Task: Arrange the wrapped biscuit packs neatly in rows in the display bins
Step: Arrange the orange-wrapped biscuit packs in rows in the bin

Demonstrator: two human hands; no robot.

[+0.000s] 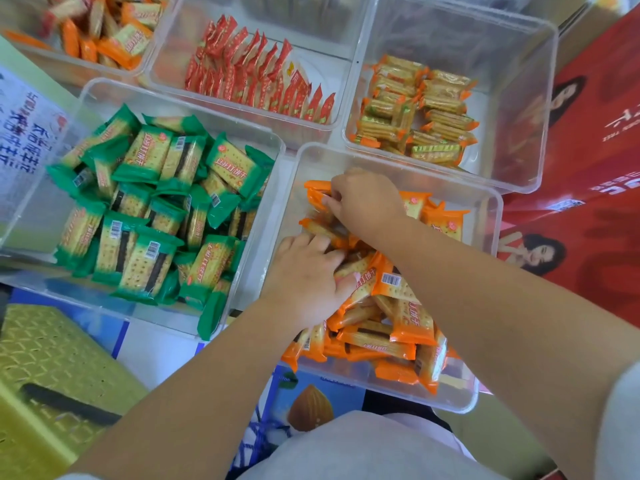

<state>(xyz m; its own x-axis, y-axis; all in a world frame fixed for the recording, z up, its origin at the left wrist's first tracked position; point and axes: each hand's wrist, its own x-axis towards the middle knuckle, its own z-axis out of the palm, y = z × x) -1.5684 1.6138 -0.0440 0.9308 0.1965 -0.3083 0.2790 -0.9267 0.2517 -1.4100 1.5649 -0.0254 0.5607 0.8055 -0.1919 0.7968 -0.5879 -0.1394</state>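
Both my hands are inside a clear plastic bin point(486, 216) that holds a loose heap of orange-wrapped biscuit packs point(412, 320). My right hand point(363, 199) reaches to the bin's far left corner, its fingers curled round an orange pack there point(317, 192). My left hand point(308, 271) lies palm down on the packs in the bin's middle left, fingers bent into the pile and its thumb against an orange pack point(360, 282). What its fingertips hold is hidden.
A bin of green-wrapped packs point(156, 202) sits to the left. Behind stand bins of red packs point(256, 74), small orange-and-green packs point(415, 109) and mixed orange packs point(104, 26). A yellow plastic stool point(52, 368) is at lower left, red cartons point(588, 168) at right.
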